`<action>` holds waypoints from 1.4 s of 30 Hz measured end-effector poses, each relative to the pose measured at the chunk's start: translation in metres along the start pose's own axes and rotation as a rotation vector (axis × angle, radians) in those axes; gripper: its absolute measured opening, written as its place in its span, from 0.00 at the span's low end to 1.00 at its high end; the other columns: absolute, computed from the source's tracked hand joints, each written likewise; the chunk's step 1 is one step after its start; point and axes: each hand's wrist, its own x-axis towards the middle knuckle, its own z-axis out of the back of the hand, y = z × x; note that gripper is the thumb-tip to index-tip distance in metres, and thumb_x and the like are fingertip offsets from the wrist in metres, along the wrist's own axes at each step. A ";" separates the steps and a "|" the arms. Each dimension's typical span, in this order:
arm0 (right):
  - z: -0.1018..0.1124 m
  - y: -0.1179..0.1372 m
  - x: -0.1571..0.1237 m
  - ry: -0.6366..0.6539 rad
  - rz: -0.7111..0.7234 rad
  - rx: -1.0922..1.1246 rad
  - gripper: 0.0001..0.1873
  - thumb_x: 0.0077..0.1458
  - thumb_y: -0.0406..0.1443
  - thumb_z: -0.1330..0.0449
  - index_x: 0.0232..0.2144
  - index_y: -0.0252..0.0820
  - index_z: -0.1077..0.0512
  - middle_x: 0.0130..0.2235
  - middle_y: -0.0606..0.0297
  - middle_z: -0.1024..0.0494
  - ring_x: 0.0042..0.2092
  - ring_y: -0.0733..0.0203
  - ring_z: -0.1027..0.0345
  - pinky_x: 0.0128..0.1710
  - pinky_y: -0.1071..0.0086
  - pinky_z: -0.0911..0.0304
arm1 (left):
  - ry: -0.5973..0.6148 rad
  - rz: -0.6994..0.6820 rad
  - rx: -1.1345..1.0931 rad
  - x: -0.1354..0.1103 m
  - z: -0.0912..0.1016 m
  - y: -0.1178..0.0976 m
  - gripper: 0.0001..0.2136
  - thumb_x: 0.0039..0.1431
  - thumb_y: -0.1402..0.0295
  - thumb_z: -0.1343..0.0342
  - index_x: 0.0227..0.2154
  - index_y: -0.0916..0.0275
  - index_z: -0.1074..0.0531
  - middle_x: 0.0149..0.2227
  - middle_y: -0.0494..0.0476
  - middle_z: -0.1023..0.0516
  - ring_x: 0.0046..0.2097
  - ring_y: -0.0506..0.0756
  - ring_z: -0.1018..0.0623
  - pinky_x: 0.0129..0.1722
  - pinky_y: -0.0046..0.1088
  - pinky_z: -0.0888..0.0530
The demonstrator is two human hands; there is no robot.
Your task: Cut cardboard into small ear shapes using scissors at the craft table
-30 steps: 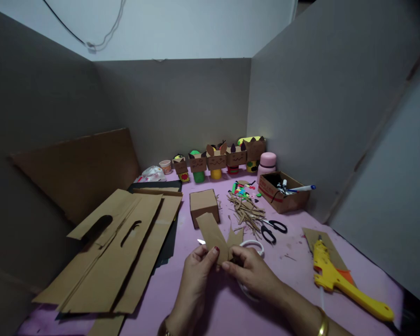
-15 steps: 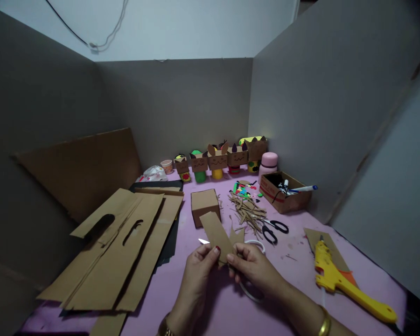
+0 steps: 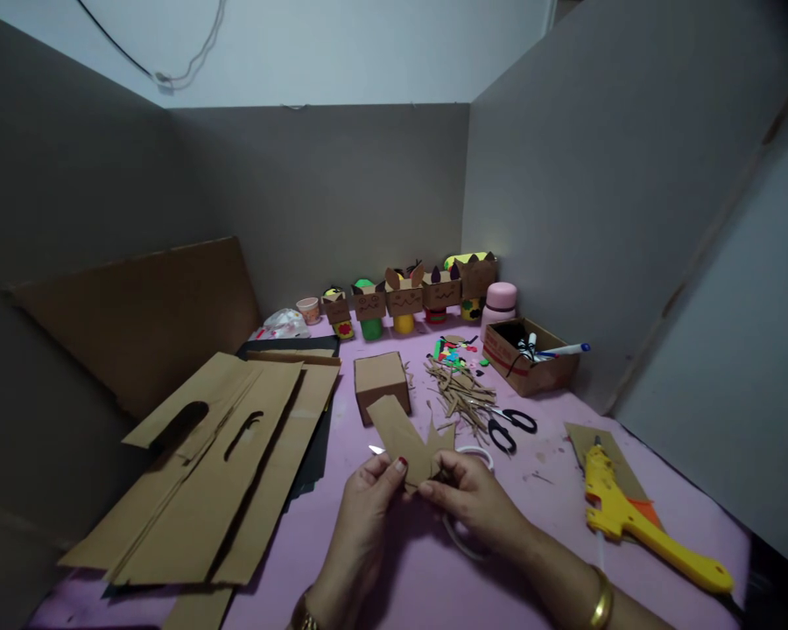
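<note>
Both of my hands hold one brown cardboard cut-out (image 3: 404, 437) just above the pink table (image 3: 552, 490). My left hand (image 3: 368, 507) pinches its lower left edge between thumb and fingers. My right hand (image 3: 476, 503) is closed on its lower right part, where a small pointed flap sticks up. The long strip of the cut-out points away from me toward a small closed cardboard box (image 3: 381, 381). Beneath my right hand lies a white tape roll (image 3: 473, 455), partly hidden.
Large cut cardboard sheets (image 3: 216, 464) lie at the left. Cardboard scraps (image 3: 460, 398), black scissors (image 3: 509, 429), a yellow glue gun (image 3: 630, 521) and an open box of pens (image 3: 529, 359) are at the right. Small cardboard animal figures (image 3: 404, 302) line the back wall.
My hands have shifted only slightly with the cut-out still held; the right fingers have moved a little along its lower edge. The view has dipped a bit.
</note>
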 end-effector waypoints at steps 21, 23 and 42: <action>0.008 0.005 0.002 0.077 -0.106 0.006 0.21 0.47 0.51 0.36 0.25 0.37 0.31 0.21 0.68 0.25 0.18 0.72 0.38 0.17 0.78 0.47 | 0.047 -0.020 0.047 -0.001 0.002 -0.003 0.09 0.45 0.66 0.34 0.26 0.68 0.24 0.21 0.53 0.23 0.21 0.49 0.28 0.24 0.22 0.33; 0.009 0.003 0.002 0.085 -0.114 0.003 0.22 0.47 0.51 0.36 0.25 0.37 0.32 0.21 0.68 0.25 0.18 0.72 0.37 0.17 0.77 0.47 | 0.043 -0.015 0.052 -0.001 0.002 -0.004 0.10 0.44 0.67 0.33 0.27 0.68 0.24 0.22 0.55 0.22 0.22 0.48 0.28 0.24 0.22 0.33; 0.007 0.004 0.001 0.127 -0.182 -0.047 0.25 0.46 0.54 0.38 0.22 0.38 0.35 0.21 0.68 0.27 0.16 0.72 0.39 0.14 0.78 0.47 | 0.079 -0.016 0.190 0.001 0.010 -0.002 0.10 0.49 0.64 0.37 0.31 0.66 0.25 0.24 0.54 0.23 0.22 0.49 0.28 0.23 0.23 0.35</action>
